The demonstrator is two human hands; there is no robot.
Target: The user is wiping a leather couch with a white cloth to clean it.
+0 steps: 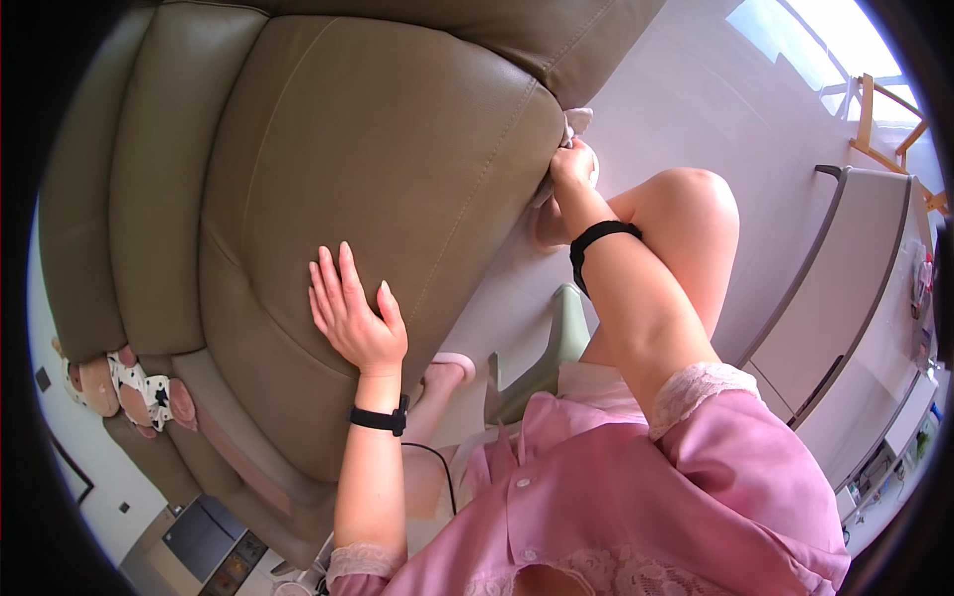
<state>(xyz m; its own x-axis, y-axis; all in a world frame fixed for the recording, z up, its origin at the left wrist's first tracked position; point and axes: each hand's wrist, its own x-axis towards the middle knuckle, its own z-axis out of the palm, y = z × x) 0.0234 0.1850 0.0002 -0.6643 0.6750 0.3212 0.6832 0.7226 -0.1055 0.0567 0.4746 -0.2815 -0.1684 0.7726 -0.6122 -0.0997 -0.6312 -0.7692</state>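
Note:
My left hand (359, 324) rests palm down on the olive-brown leather sofa seat (350, 149), fingers slightly spread and nothing in it. A black strap (378, 419) circles that wrist. Farther out, at the seat's front edge, my right hand (574, 162) is closed around a pale greyish cloth (579, 121). Part of the cloth sticks out beyond the fingers, and another bit shows below the hand against the sofa front. My fingers hide the rest of it. Another black band (602, 237) sits on the right forearm.
A pale green plastic stool (557, 335) stands beneath me, near a slippered foot (452, 369). A black cable (436, 450) runs beside my lap. A plush toy (145, 395) lies on the sofa. To the right are a low cabinet (812, 276) and a wooden frame (868, 119).

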